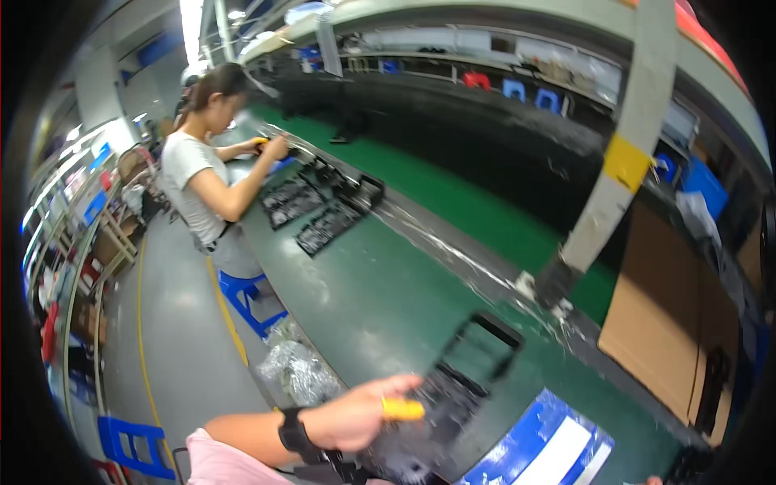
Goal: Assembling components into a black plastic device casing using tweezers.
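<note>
My left hand [356, 418] reaches in from the lower left, with a black band [293, 436] around its wrist. Its index finger is stretched out and a yellow cover [402, 410], which looks like a finger cot, sits on the thumb. Just beyond the fingertips lie dark moulded parts [457, 402], blurred, on the green bench top [380, 303]. A black rectangular frame [505, 330] adjoins them on the far side. Of my right hand, only a sliver of skin [653, 481] seems to show at the bottom edge; its fingers are hidden.
A blue and white plastic packet [541, 444] lies right of the parts. Clear plastic bags [299, 372] hang by the bench's left edge. Farther along, a co-worker [198, 162] handles parts beside black trays [327, 226]. A post [602, 194] and cardboard [659, 315] stand at right.
</note>
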Demonstrator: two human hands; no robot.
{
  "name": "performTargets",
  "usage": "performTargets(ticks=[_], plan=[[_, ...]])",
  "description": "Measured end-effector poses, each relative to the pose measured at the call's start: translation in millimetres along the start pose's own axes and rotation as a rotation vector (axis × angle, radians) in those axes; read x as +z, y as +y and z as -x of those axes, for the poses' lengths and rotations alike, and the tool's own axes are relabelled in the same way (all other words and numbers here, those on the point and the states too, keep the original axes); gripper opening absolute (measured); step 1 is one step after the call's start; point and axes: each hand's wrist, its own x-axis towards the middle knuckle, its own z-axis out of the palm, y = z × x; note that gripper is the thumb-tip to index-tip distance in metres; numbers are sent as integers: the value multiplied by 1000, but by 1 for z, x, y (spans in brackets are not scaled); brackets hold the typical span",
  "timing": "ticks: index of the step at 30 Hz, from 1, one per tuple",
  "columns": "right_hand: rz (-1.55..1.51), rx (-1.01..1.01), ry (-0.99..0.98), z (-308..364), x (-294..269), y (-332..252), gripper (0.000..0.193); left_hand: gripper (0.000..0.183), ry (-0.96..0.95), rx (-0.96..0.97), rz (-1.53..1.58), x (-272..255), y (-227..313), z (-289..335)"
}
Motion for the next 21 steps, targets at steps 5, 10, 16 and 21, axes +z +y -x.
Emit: performTargets(ticks=[5, 10, 16, 21], plan=[[16, 136, -105, -34, 2, 31, 29, 25, -260, 250, -6, -64, 100, -95], [446, -384, -157, -29, 80, 10, 26, 35, 302, 434, -253, -77, 112, -251], [47, 36, -60, -44, 55, 36, 24, 57, 107, 461, -282, -58, 94, -230], [165, -109, -249, -12, 171, -18, 15, 46, -14, 413, -95, -89, 81, -230]])
